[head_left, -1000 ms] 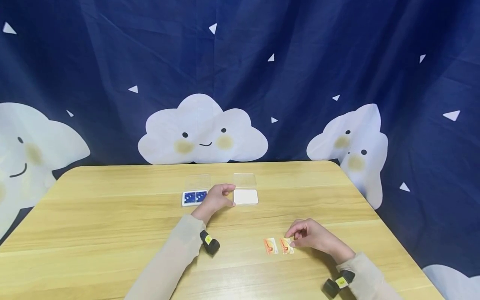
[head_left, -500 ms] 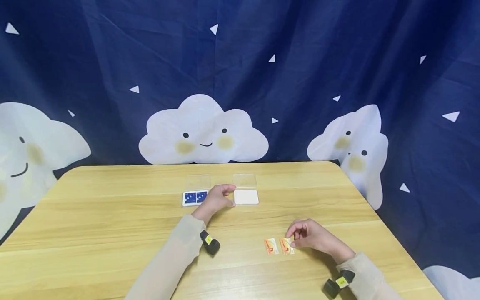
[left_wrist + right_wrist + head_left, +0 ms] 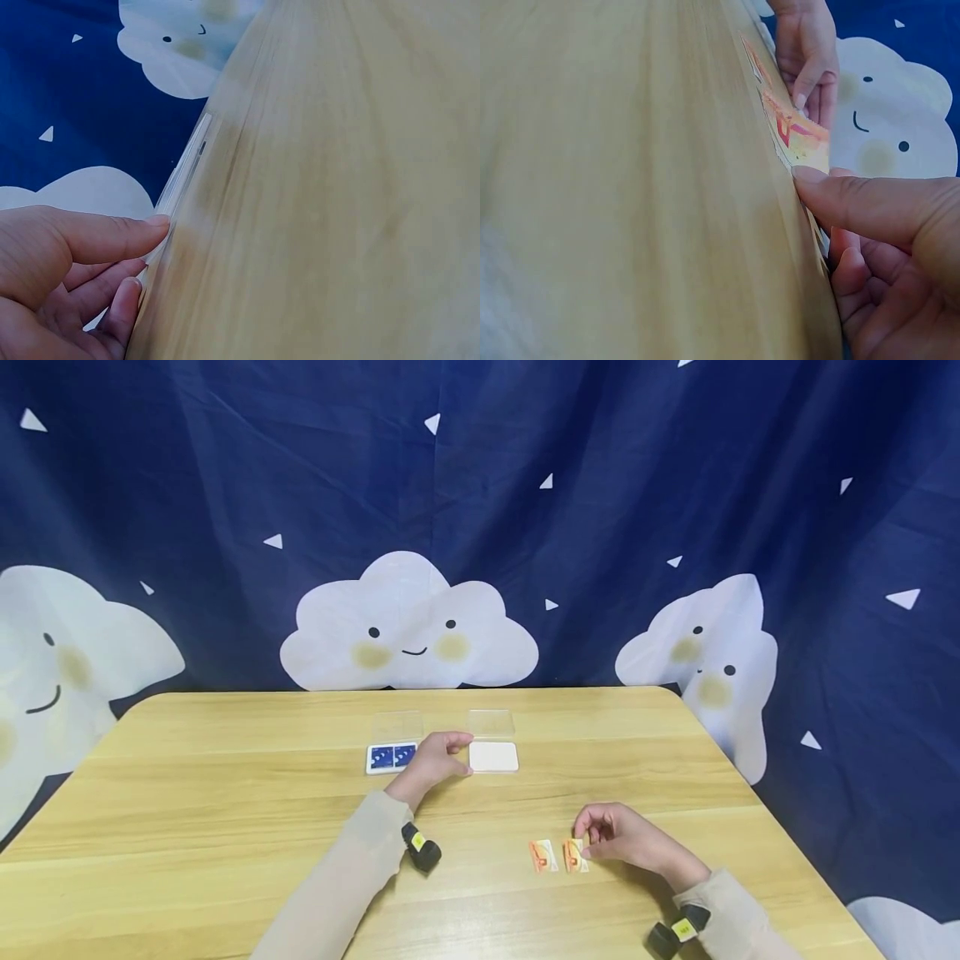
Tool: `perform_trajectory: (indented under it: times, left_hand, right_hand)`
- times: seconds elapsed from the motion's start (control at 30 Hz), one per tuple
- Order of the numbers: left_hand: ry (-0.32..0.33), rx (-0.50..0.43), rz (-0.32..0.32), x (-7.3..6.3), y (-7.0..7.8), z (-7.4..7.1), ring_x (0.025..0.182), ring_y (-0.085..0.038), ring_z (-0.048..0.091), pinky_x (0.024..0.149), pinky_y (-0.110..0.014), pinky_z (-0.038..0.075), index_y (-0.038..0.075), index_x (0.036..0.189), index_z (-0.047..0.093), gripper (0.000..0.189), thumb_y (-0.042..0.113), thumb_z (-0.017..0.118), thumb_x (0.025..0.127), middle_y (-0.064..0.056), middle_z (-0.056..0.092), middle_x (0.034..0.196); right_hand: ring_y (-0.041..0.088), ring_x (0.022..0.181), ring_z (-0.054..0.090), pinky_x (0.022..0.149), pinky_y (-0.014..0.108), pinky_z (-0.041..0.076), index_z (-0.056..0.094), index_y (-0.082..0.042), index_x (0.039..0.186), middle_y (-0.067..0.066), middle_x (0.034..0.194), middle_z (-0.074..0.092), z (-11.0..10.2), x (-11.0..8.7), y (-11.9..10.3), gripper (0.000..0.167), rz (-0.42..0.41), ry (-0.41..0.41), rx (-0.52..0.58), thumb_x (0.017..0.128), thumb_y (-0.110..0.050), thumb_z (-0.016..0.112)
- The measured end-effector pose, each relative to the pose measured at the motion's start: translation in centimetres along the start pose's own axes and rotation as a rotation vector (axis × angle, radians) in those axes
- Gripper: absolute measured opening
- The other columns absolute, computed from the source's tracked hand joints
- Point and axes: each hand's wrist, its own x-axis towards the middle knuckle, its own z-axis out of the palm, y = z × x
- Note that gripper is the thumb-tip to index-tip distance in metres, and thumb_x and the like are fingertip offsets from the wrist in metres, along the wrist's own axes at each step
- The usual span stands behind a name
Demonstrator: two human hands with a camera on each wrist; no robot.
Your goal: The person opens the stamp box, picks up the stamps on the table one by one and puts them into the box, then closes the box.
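Observation:
My left hand [image 3: 435, 762] holds the left side of a small clear case with a white inside [image 3: 493, 757], index finger near its far corner and thumb at its near one. In the left wrist view the thumb [image 3: 124, 237] touches the case's thin edge. Nearer to me, my right hand [image 3: 628, 837] pinches the right edge of a small orange-and-yellow printed card [image 3: 573, 855]. The right wrist view shows this card [image 3: 802, 139] tilted off the table at the thumb. A similar orange card [image 3: 543, 856] lies flat just left of it.
Left of the left hand lies a second case [image 3: 380, 771] holding two dark blue printed squares [image 3: 393, 756], partly covered by the hand. Clear flaps [image 3: 491, 722] extend behind both cases. The wooden table [image 3: 225, 827] ends at a blue cloud-patterned curtain [image 3: 480, 485].
The card at the right hand has tilted up slightly from the table under the thumb and fingers. The left hand keeps its place at the case. The head view has shifted a little.

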Motion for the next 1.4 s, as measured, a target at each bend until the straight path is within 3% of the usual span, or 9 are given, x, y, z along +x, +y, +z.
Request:
perform_trajectory:
  times: [0.37, 0.7, 0.87, 1.13, 1.4]
  left_hand:
    - [-0.003, 0.007, -0.009, -0.1, 0.3, 0.1, 0.116, -0.027, 0.051, 0.102, -0.04, 0.04, 0.009, 0.122, 0.062, 0.057, -0.006, 0.075, 0.069, -0.007, 0.059, 0.127]
    - [0.001, -0.007, -0.004, -0.1, 0.3, 0.1, 0.116, -0.027, 0.051, 0.102, -0.041, 0.039, 0.008, 0.122, 0.062, 0.058, -0.007, 0.075, 0.068, -0.008, 0.059, 0.128]
    - [-0.006, -0.02, -0.004, -0.2, 0.3, 0.1, 0.116, -0.028, 0.05, 0.103, -0.041, 0.039, 0.007, 0.123, 0.061, 0.059, -0.008, 0.074, 0.068, -0.008, 0.059, 0.128]
    - [0.002, 0.0, -0.005, -0.1, 0.2, 0.2, 0.115, -0.027, 0.051, 0.102, -0.041, 0.039, 0.008, 0.122, 0.062, 0.057, -0.007, 0.075, 0.068, -0.008, 0.06, 0.127]
    - [0.008, -0.007, -0.016, -0.2, 0.2, 0.0, 0.115, -0.026, 0.051, 0.103, -0.04, 0.039, 0.009, 0.121, 0.063, 0.057, -0.006, 0.075, 0.068, -0.007, 0.06, 0.127]
  right_hand:
    - [0.002, 0.067, 0.047, 0.058, 0.017, 0.042, 0.064, 0.0, 0.095, -0.003, 0.074, 0.053, 0.2, -0.1, 0.0, 0.015, 0.02, 0.032, -0.027, 0.082, -0.005, 0.068]
    - [0.008, 0.072, 0.055, 0.065, 0.022, 0.046, 0.069, 0.0, 0.094, 0.008, 0.082, 0.066, 0.2, -0.1, -0.3, 0.012, 0.073, 0.114, -0.048, 0.084, -0.005, 0.065]
    - [0.004, 0.066, 0.053, 0.059, 0.02, 0.046, 0.07, 0.001, 0.095, 0.006, 0.084, 0.069, 0.2, 0.0, -0.2, 0.014, 0.098, 0.136, -0.025, 0.086, -0.008, 0.065]
    - [0.003, 0.062, 0.05, 0.057, 0.02, 0.046, 0.068, 0.005, 0.096, 0.002, 0.084, 0.069, 0.1, 0.1, -0.4, 0.017, 0.113, 0.122, 0.014, 0.088, -0.009, 0.063]
    - [0.006, 0.067, 0.053, 0.059, 0.021, 0.047, 0.066, 0.009, 0.096, 0.008, 0.085, 0.067, -0.2, 0.3, -1.2, 0.018, 0.128, 0.103, 0.038, 0.087, -0.007, 0.063]
